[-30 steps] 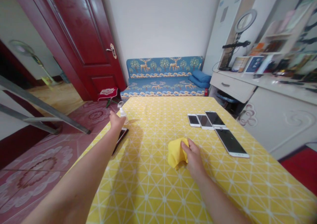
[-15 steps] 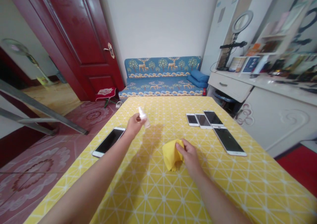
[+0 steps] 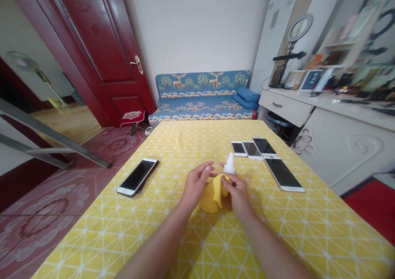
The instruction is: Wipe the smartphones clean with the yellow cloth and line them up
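Note:
A yellow cloth [image 3: 212, 194] hangs in folds from my right hand [image 3: 239, 192], pinched between thumb and fingers. The small white spray bottle [image 3: 229, 164] stands upright just beyond the cloth, at the fingers of my right hand; its lower part is hidden. My left hand [image 3: 196, 182] is at the cloth's left side, fingers loosely bent and apart, with no bottle in it. Whether its fingertips touch the cloth I cannot tell. To the left, a white-framed phone [image 3: 137, 177] lies face up on the table.
The table wears a yellow patterned tablecloth [image 3: 173, 238]. Several phones lie together at the right, the nearest a large white one [image 3: 284, 173]. Beyond the table's far edge is a blue patterned sofa [image 3: 202, 94]. A white dresser [image 3: 348, 143] stands to the right.
My left hand has come back and to the right, beside the cloth, and let go of the spray bottle. The bottle is now at my right hand, which still grips the cloth.

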`<state>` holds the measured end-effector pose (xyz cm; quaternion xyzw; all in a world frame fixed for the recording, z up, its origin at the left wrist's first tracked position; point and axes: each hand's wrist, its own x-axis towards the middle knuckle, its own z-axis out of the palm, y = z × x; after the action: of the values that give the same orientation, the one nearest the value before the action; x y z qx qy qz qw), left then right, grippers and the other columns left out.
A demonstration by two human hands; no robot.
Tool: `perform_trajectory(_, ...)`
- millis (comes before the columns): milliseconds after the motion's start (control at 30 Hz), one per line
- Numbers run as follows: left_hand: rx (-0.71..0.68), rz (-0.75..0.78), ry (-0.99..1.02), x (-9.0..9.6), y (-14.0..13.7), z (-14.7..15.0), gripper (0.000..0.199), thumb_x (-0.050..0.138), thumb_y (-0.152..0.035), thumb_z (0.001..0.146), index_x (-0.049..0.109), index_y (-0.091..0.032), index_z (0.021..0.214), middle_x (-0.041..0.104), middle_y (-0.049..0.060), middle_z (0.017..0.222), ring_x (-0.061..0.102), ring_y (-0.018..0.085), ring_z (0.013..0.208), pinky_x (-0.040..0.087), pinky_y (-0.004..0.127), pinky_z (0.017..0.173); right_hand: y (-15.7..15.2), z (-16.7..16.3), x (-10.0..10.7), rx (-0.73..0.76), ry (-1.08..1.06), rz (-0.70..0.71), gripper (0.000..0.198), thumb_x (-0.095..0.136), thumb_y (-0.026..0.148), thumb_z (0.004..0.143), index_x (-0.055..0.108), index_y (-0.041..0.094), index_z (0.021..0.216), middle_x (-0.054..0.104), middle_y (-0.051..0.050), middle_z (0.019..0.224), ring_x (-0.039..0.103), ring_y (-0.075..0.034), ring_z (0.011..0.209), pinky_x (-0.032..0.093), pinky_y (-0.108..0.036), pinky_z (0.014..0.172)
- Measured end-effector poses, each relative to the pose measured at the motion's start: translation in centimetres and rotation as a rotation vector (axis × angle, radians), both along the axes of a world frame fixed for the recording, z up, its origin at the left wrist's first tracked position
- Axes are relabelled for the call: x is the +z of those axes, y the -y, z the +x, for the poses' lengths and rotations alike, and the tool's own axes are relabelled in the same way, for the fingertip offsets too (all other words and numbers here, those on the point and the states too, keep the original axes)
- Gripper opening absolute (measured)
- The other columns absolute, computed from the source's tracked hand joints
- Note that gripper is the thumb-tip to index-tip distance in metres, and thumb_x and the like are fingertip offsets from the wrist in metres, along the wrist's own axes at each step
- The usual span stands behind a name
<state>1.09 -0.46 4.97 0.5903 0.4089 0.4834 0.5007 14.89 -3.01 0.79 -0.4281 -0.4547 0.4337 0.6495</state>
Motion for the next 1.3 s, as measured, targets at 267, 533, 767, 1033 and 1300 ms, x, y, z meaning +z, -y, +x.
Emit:
perform_trajectory(267,-0.287,-0.339,0.177,-2.3,1.2,-0.9,0.033,0.079,-0.037,0.064,0.064,-0.011,0.079,0.063,0.002,0.065,0.053,0.010,0.052,0.040,0.021,0.051,0.1,0.0,-0.1,-0.004,-0.025,-0.026,0.025,0.072,0.042,0.074,0.076,0.023,0.090,0.064,-0.007,0.122,0.054,-0.027,0.117,0.042,-0.038,0.095)
perform_trajectory(533,-0.006,-0.718,0.843,-2.0,0.5,-2.5,0.023,0.062,-0.017,0.077,0.065,-0.009,0.099,0.074,0.010,0.086,0.069,0.020,0.073,0.053,0.029,0.072,0.1,1.0,0.5,-0.182,-0.053,-0.078,0.072,0.062,0.043,0.082,0.030,0.033,0.146,0.065,-0.005,0.112,0.058,-0.013,0.066,0.049,-0.030,0.068)
perform_trajectory(767,-0.047,-0.753,0.856,-3.2,-0.2,-2.3,0.046,0.052,-0.003,0.077,0.056,-0.006,0.123,0.074,0.010,0.083,0.069,0.019,0.071,0.053,0.029,0.079,1.2,0.2,1.6,0.072,-0.249,-0.084,0.082,0.065,0.028,0.075,0.023,0.033,0.146,0.060,0.003,0.082,0.053,-0.011,0.052,0.049,-0.025,0.049)
perform_trajectory(1033,-0.156,-0.778,0.919,-3.8,-0.3,-2.1,0.051,0.047,-0.011,0.079,0.047,-0.001,0.129,0.074,0.014,0.089,0.070,0.022,0.079,0.052,0.033,0.084,1.8,0.1,2.2,0.183,-0.254,-0.041,0.086,0.059,0.020,0.075,0.016,0.038,0.147,0.058,0.004,0.083,0.049,-0.009,0.048,0.047,-0.024,0.045)
perform_trajectory(1300,-0.116,-0.724,0.952,-3.9,-0.4,-1.8,0.042,0.049,-0.020,0.083,0.055,-0.006,0.121,0.074,0.013,0.092,0.070,0.025,0.085,0.050,0.038,0.089,1.6,0.5,1.7,-0.065,0.216,-0.037,0.074,0.057,0.022,0.076,0.030,0.035,0.144,0.065,-0.003,0.097,0.060,-0.016,0.059,0.050,-0.029,0.052)
